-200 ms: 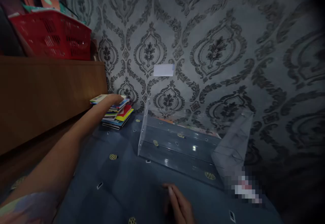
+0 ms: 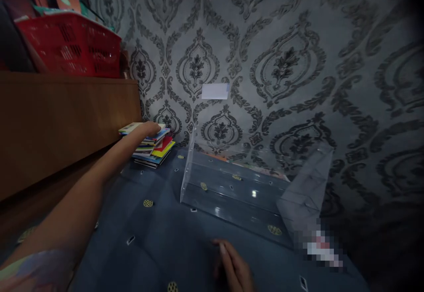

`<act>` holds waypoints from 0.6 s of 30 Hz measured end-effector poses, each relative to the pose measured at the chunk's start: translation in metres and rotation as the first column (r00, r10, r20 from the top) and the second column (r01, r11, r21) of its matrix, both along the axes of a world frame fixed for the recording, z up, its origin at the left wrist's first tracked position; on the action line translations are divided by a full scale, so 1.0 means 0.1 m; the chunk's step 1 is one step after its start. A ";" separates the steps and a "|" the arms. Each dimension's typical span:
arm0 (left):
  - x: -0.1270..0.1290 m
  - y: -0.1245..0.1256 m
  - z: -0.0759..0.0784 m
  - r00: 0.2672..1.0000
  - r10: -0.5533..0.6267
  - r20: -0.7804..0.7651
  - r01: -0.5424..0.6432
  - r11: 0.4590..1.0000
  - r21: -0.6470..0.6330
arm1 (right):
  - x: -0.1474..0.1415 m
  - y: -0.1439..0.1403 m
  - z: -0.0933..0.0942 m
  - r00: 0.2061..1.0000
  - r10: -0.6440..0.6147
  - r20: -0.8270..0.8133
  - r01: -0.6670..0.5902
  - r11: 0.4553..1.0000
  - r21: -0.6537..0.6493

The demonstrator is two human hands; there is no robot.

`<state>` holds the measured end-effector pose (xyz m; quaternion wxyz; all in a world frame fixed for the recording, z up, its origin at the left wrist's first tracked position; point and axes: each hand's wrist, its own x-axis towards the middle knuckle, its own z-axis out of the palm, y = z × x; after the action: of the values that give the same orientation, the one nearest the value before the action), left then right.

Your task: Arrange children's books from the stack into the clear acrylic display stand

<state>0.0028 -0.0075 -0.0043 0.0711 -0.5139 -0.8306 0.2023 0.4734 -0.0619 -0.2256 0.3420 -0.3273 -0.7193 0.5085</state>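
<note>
My left hand (image 2: 150, 128) reaches far forward over a stack of thin books (image 2: 154, 153) against the wall. It rests on or just over the top book, and its fingers are hidden, so I cannot tell whether they grip. Closer to me, at the bottom middle, is my right hand (image 2: 234, 267), with thumb and fingers drawn together and nothing visible in them. In front of it stands a clear plastic stepped rack (image 2: 228, 199), its transparent tiers showing the cloth beneath.
A wooden cabinet (image 2: 66, 124) runs along the left, topped by a red plastic basket (image 2: 73, 47). Patterned wallpaper (image 2: 285, 66) rises behind, bearing a small white label (image 2: 215, 91). Dark blue printed cloth (image 2: 165, 230) covers the surface. A blurred patch (image 2: 321, 245) lies right of the rack.
</note>
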 end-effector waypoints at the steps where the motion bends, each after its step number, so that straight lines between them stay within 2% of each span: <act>1: 0.00 -0.04 -0.01 1.000 -0.011 -0.013 0.011 1.000 0.017 | 0.00 0.01 -0.01 1.000 0.009 0.000 -0.009 1.000 -0.001; 5: 0.04 -0.26 -0.05 0.997 -0.047 -0.069 0.056 0.990 0.129 | -0.01 0.07 -0.08 0.999 0.047 0.011 -0.047 0.999 0.004; 9: 0.14 -0.57 -0.13 0.990 -0.068 -0.123 0.097 0.966 0.242 | -0.03 0.05 -0.11 1.000 -0.004 -0.004 0.004 1.000 0.019; 15: 0.47 -1.17 -0.38 0.981 -0.063 -0.182 0.126 0.925 0.360 | -0.03 0.04 -0.07 0.999 0.040 0.009 -0.040 0.999 0.034; 18: 0.60 -1.35 -0.49 0.978 -0.050 -0.201 0.132 0.901 0.414 | -0.01 0.10 -0.09 0.994 0.112 0.018 -0.113 0.993 0.043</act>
<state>0.0631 -0.1426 -0.0528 0.2679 -0.5032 -0.8194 0.0600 0.4721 -0.0521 -0.2345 0.3142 -0.2826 -0.7504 0.5082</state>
